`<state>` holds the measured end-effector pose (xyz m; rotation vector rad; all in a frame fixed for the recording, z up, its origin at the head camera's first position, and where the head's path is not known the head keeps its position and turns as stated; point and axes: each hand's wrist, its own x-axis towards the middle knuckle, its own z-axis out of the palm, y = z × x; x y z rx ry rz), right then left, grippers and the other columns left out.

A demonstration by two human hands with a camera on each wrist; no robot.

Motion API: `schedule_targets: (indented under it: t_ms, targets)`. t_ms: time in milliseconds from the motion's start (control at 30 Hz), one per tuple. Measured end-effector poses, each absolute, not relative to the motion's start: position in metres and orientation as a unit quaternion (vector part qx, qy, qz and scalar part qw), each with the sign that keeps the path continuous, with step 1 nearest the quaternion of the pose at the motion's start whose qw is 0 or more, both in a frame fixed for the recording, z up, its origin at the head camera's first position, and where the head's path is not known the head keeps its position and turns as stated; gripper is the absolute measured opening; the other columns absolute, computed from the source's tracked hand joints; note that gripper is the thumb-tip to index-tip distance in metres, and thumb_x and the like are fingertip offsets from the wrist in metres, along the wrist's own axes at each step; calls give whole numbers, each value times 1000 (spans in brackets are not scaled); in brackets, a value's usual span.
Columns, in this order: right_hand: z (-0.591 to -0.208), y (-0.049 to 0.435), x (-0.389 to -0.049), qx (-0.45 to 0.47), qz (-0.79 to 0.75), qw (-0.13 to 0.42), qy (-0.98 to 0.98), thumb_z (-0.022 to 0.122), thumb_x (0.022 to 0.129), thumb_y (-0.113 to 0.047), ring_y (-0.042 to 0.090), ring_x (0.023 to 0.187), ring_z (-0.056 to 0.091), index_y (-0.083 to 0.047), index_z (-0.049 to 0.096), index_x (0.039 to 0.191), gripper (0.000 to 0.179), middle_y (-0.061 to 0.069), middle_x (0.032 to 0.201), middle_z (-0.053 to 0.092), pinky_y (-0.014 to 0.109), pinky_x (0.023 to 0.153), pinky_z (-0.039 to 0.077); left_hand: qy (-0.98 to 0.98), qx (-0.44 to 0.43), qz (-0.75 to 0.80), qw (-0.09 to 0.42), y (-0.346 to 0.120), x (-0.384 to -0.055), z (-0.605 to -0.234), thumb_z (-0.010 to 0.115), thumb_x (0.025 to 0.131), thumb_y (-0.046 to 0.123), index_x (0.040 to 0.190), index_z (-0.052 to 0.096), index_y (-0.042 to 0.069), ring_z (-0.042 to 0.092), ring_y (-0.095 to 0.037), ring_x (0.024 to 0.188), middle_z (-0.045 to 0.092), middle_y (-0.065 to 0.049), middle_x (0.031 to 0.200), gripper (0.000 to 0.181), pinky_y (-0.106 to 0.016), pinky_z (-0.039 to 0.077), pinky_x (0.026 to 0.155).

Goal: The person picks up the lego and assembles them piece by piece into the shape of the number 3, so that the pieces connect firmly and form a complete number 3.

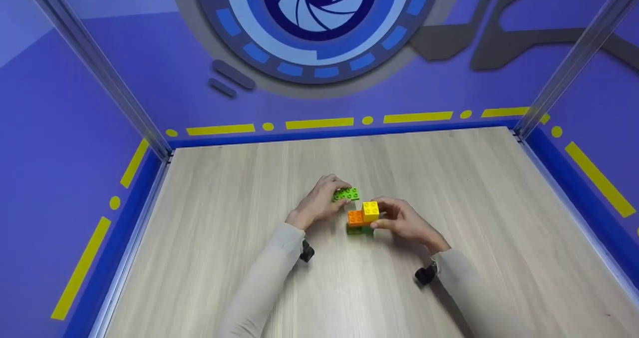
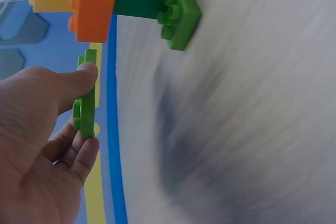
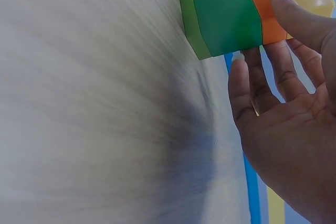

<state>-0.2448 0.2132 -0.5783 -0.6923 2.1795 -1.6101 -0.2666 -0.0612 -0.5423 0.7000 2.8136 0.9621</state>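
Pinching a green plate (image 1: 347,194), the left hand (image 1: 320,198) hovers beside the brick stack (image 1: 362,219) the right hand (image 1: 407,222) grips.

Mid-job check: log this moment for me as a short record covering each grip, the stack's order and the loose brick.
Left grip: pinches flat green brick
Right grip: holds brick stack near its upper bricks
Stack, top down: yellow brick, orange brick, dark green brick, light green base plate
Flat green brick: studs up, apart from the stack
Surface: wood-grain table
Base touching table: cannot tell
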Motion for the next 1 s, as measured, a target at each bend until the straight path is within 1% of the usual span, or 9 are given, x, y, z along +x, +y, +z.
schedule_targets:
  t_ms: [67, 167, 300, 433, 567, 867, 1000]
  targets:
    - [-577, 213, -245, -240, -567, 172, 769, 81, 96, -13, 29, 113, 68, -10, 70, 133, 39, 10, 126, 72, 28, 98, 57, 921, 228, 312, 45, -61, -266, -539, 70, 106, 29, 142, 69, 16, 56, -18, 122, 63, -2, 130, 38, -36, 51, 110]
    - [-577, 213, -245, -238, -568, 172, 768, 81, 96, -12, 28, 112, 69, -9, 70, 134, 40, 11, 126, 73, 26, 97, 58, 922, 228, 310, 45, -60, -264, -533, 70, 106, 30, 141, 69, 18, 55, -16, 121, 62, 0, 129, 38, -35, 51, 109]
    - [-578, 213, -245, -245, -573, 169, 763, 81, 95, -10, 23, 113, 70, -8, 69, 134, 41, 12, 127, 73, 26, 100, 57, 922, 234, 306, 39, -61, -261, -525, 70, 105, 32, 141, 70, 19, 55, -16, 118, 62, 1, 128, 38, -34, 52, 106]
    - [-579, 213, -245, -251, -576, 164, 761, 81, 95, -10, 19, 115, 70, -7, 69, 134, 41, 11, 128, 73, 29, 102, 57, 920, 235, 310, 38, -61, -259, -516, 70, 105, 33, 142, 69, 20, 54, -16, 115, 61, 1, 128, 39, -34, 52, 104]
    - [-581, 213, -246, -257, -581, 160, 755, 81, 95, -9, 18, 116, 71, -4, 69, 135, 41, 11, 128, 73, 31, 103, 58, 919, 241, 311, 32, -62, -257, -508, 70, 106, 33, 143, 69, 20, 54, -16, 116, 61, 1, 129, 39, -34, 52, 105]
    - [-584, 214, -247, -267, -583, 151, 752, 80, 95, -6, 15, 114, 71, -1, 68, 135, 42, 10, 127, 73, 27, 101, 57, 910, 264, 319, 23, -62, -251, -494, 70, 106, 32, 142, 69, 18, 55, -17, 117, 62, 0, 129, 38, -34, 52, 103]
    - [-584, 214, -247, -270, -585, 150, 750, 80, 95, -6, 15, 115, 71, 0, 67, 135, 43, 13, 128, 73, 28, 102, 57, 908, 270, 321, 21, -62, -246, -489, 70, 106, 32, 142, 69, 19, 55, -16, 117, 62, 1, 129, 38, -34, 53, 103]
